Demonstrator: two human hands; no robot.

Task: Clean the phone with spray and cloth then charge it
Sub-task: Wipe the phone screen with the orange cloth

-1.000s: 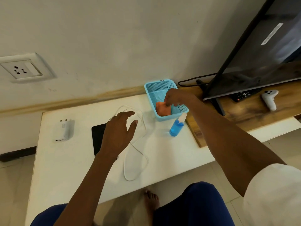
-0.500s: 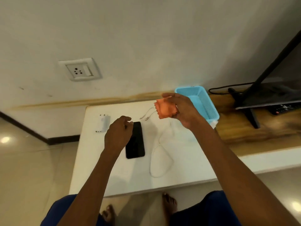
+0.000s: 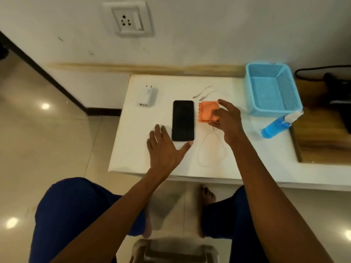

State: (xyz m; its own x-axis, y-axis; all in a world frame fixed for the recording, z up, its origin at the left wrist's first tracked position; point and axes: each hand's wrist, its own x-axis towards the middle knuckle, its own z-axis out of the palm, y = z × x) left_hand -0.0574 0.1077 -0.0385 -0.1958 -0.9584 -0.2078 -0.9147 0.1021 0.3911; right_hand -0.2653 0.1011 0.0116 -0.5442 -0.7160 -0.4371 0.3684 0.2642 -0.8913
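The phone (image 3: pixel 183 120) lies face up near the desk's (image 3: pixel 133 145) front-left corner, long axis front to back, the flat, spread left hand (image 3: pixel 163 149) at its near-left corner, the right hand (image 3: pixel 227 121) pinching the folded orange cloth (image 3: pixel 206 113) just beside its right edge.

The right hand (image 3: pixel 226 122) covers the right side of the folded orange cloth (image 3: pixel 207 112) and part of the white charging cable (image 3: pixel 211 147) on the counter (image 3: pixel 133 149). The spray bottle (image 3: pixel 275 128) is motion-blurred, its nozzle indistinct. A dark object (image 3: pixel 340 103) at the right edge is cut off and unidentifiable. The stool (image 3: pixel 174 251) runs off the bottom edge.
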